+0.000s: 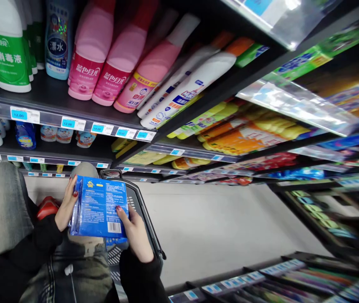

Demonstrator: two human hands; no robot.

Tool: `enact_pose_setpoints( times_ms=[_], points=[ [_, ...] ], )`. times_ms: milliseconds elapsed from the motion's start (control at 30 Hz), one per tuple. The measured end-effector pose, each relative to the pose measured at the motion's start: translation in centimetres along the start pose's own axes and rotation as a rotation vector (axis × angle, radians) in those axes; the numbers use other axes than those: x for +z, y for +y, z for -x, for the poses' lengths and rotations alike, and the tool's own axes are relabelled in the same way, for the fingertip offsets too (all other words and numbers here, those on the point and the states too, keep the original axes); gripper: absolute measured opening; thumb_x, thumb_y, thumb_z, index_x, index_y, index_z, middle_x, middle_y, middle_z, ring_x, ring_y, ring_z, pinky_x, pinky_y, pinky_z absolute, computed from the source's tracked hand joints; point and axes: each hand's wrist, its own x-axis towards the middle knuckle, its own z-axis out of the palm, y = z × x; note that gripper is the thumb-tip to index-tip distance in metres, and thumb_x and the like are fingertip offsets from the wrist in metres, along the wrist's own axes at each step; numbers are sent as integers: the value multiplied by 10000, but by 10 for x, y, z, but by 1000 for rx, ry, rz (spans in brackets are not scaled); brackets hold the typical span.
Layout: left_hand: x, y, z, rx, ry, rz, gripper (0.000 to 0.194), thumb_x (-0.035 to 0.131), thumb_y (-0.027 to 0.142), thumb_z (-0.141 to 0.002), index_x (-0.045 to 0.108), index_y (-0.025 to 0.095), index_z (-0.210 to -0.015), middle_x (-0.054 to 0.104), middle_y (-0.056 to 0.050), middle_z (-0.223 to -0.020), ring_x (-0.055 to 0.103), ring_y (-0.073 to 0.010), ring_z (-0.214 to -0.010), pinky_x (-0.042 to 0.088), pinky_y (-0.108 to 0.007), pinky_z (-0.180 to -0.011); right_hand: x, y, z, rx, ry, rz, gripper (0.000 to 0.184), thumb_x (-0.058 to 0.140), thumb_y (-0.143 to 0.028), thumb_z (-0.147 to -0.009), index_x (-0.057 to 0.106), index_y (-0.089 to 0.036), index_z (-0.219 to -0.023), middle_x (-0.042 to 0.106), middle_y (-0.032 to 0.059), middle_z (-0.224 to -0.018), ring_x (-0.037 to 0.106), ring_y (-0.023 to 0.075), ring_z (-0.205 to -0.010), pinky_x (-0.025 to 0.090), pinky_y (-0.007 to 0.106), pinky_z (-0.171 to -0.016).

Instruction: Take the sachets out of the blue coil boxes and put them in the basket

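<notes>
Both my hands hold a flat blue package (97, 206) with small printed text and a barcode at its lower right; its kind does not show. My left hand (65, 206) grips the left edge, fingertips at the upper corner. On the right side, my right hand (137, 231) is closed round the edge with its thumb on the printed face. The package is above my knees. Under and to the right of it lies a dark shopping basket (144, 206) with slotted sides, partly hidden by the package and my right arm. Something blue shows just below the package.
A shelf (46, 90) ahead carries pink bottles (86, 63), a white and green bottle (9, 54) and white bottles (182, 94). Price tags (24, 114) line its edge. A pale floor aisle (198, 214) runs to the right, with another shelf (245, 280) along its near side.
</notes>
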Motion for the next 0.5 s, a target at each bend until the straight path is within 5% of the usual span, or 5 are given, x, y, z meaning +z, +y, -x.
enact_pose_setpoints(
  times_ms=[133,267,367,500],
  points=[
    [-2,2,1,7,15,-47,577,392,475,-884,297,246,-1405,167,-36,-1534,93,-209,-1405,83,-358,-1139,-30,-16,5,61,104,-46,581,612,-636,-619,627,-135,-912,697,117,-842,634,300,-827,495,374,-703],
    [-1,-1,0,-4,43,-3,577,422,468,-872,309,262,-1399,218,-39,-1519,139,-223,-1397,126,-377,-1132,-52,-60,38,5,433,277,642,524,-624,-674,587,-137,-1087,672,132,-880,622,303,-775,477,391,-655],
    [1,-3,-2,-14,62,30,582,454,478,-854,348,252,-1379,244,-50,-1509,137,-238,-1397,140,-388,-1128,-23,-88,70,-197,593,740,564,435,-466,-807,506,-148,-1267,624,184,-992,586,311,-759,436,412,-611],
    [3,-4,-1,12,72,36,551,452,466,-857,394,231,-1351,241,-47,-1509,89,-218,-1406,93,-366,-1140,65,-83,85,-491,427,951,559,303,-125,-845,343,-151,-1402,597,219,-1021,546,307,-773,409,445,-608]
  ],
)
